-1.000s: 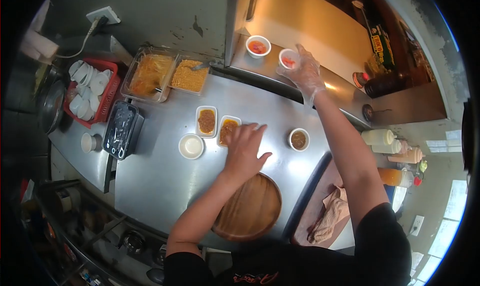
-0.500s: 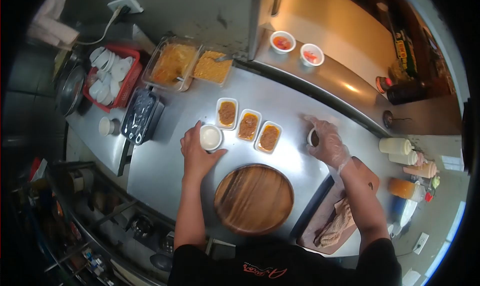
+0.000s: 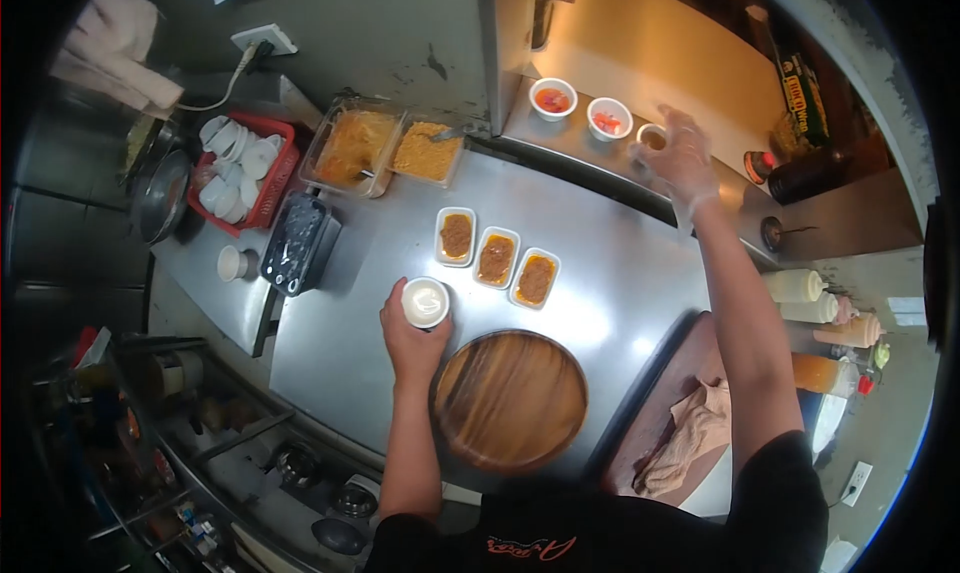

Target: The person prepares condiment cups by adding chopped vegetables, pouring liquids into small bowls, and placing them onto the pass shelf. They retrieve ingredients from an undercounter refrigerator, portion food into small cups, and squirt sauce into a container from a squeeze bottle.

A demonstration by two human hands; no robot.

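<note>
Wrapping round a white cup (image 3: 426,303) of pale, creamy-looking contents, the bare left hand (image 3: 414,347) grips it upright over the left part of the worktop (image 3: 350,358); whether the base touches the metal cannot be told. The right hand (image 3: 676,145), in a clear plastic glove and blurred, has its fingers closed about a small cup (image 3: 652,138) with brownish contents. That cup is at the raised metal ledge (image 3: 735,195) on the far side, and it is unclear whether it rests there or is held just above.

Just left of it on the ledge stand two white cups with red, chunky contents, the nearer one (image 3: 609,120) between the brownish cup and the farther one (image 3: 552,100). On the worktop, three white rectangular dishes (image 3: 496,257) of brown food in orange oil form a slanting row, running from far left to near right. A round wooden board (image 3: 512,401) lies on the near side of them, to the right of the left forearm.

At the far left edge, a clear tub (image 3: 335,184) of orange-yellow food sits beside a tub of yellow crumbs (image 3: 428,153). Farther left are a black container (image 3: 300,245) and a red basket (image 3: 277,191) heaped with white cups. To the right, a crumpled cloth (image 3: 690,435) lies on a brown rectangular board (image 3: 632,433), with squeeze bottles (image 3: 800,286) beyond.
</note>
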